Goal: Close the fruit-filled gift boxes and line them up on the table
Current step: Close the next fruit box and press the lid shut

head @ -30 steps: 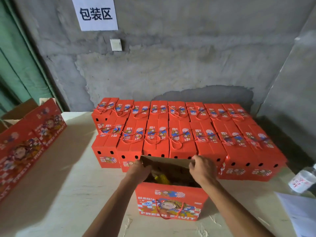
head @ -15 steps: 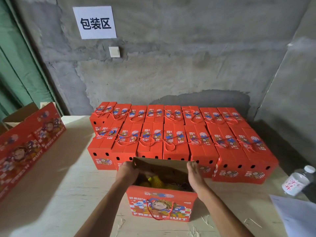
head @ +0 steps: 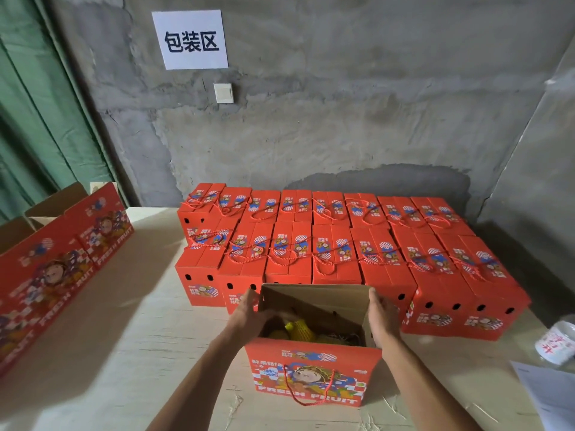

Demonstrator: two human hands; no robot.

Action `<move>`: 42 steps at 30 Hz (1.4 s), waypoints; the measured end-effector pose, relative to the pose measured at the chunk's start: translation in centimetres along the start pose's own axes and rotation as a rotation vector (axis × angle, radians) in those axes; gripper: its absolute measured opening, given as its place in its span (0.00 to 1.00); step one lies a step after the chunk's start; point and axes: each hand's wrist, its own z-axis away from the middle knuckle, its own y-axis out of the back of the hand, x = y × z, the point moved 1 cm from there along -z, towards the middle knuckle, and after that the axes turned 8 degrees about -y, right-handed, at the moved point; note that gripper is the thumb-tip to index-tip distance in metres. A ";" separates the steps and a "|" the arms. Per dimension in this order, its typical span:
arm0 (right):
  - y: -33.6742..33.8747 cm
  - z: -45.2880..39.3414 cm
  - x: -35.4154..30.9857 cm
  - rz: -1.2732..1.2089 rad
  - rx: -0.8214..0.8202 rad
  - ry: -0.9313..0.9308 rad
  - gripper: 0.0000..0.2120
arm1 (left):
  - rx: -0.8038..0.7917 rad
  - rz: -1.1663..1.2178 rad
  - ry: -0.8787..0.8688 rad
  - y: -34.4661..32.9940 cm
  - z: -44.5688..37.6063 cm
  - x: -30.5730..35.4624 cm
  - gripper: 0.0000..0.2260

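Note:
An open red gift box (head: 312, 373) printed FRESH FRUIT stands on the wooden table (head: 124, 353) in front of me, its brown back flap upright. Yellow fruit in foam netting (head: 297, 329) lies inside. My left hand (head: 252, 315) is at the box's left top edge, fingers on the side flap. My right hand (head: 381, 318) lies with straight fingers against the right side flap. Behind it, several closed red boxes (head: 336, 244) with rope handles stand in tight rows against the wall.
More open red boxes (head: 56, 269) stand at the left table edge. A plastic bottle (head: 557, 345) and a sheet of paper (head: 547, 396) lie at the right. Concrete walls close in behind and on the right; a green curtain hangs at the left.
My view dropped and drew closer to the box. Both hands slid from the back flap's top edge down to the side flaps.

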 end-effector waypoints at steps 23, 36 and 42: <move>-0.6 0.3 5.9 0.418 -0.290 0.262 0.34 | -0.122 0.280 0.038 -0.5 1.9 -3.1 0.20; -0.7 0.5 5.2 0.516 0.156 0.718 0.26 | 0.040 -0.303 -0.158 -2.6 -0.5 -3.1 0.56; -0.9 0.9 5.2 0.685 0.206 0.920 0.29 | 0.071 -0.555 -0.253 -3.4 0.4 -3.9 0.32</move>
